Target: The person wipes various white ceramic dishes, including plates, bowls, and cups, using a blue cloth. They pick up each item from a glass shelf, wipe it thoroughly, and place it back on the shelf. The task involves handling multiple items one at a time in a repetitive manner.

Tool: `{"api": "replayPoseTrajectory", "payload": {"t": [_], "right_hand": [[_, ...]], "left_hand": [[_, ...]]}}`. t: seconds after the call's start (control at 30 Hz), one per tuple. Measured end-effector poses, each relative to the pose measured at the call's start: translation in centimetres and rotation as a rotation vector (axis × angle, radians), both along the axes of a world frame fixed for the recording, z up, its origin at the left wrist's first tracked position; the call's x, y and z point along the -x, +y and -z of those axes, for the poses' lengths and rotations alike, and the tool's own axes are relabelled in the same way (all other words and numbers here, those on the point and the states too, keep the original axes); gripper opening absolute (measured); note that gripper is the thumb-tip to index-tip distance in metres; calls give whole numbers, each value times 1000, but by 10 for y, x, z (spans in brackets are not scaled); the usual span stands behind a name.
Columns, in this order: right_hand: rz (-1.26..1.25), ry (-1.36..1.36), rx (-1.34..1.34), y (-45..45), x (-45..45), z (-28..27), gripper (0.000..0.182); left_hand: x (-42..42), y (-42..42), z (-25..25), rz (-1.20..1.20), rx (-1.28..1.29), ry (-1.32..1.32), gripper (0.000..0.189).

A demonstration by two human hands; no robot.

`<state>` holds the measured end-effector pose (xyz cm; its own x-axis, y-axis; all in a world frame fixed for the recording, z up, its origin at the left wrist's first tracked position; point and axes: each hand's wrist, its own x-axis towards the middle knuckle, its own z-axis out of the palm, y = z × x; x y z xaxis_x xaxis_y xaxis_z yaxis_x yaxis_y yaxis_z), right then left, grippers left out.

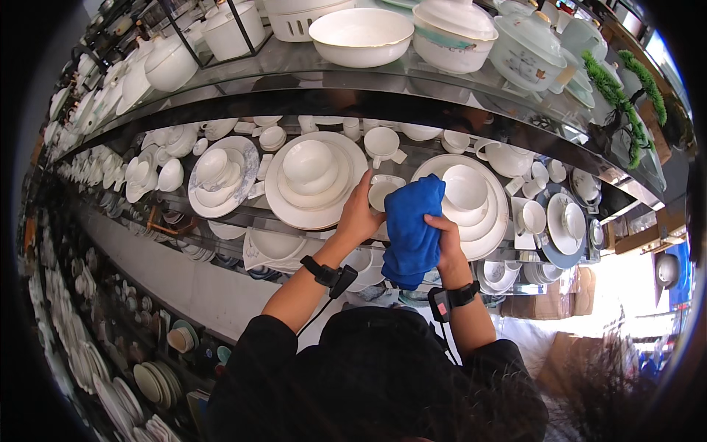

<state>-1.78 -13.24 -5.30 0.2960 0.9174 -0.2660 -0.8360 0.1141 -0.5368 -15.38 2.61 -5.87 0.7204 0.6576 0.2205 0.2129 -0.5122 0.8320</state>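
Observation:
A bunched blue cloth (413, 232) hangs from my right hand (446, 235), whose thumb presses on its right side. My left hand (359, 212) is left of the cloth, beside a small square white dish (384, 189); its fingers point up the shelf, and whether they touch the dish or the cloth's edge I cannot tell. A stack of white plates (276, 193) topped by a bowl (307, 161) stands left of my left hand. Behind my right hand is another plate stack (494, 221) with a white bowl (465, 188). A white cup (381, 142) stands beyond the dish.
The upper glass shelf (375, 80) holds a wide bowl (362, 36), a lidded tureen (455, 38) and a green artificial plant (624, 105). Further place settings (221, 177) line the lower shelf on both sides. More dishes (157, 384) fill racks at the lower left; cardboard boxes (569, 359) lie at right.

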Motion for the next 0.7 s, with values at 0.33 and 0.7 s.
{"api": "replayPoseTrajectory", "payload": {"t": [0.33, 0.7], "right_hand": [[140, -83, 86, 5, 24, -4, 58], [552, 22, 102, -110, -10, -18, 60]], "left_hand": [[3, 6, 10, 64, -146, -52, 97], [8, -43, -30, 226, -153, -294, 65]]}}
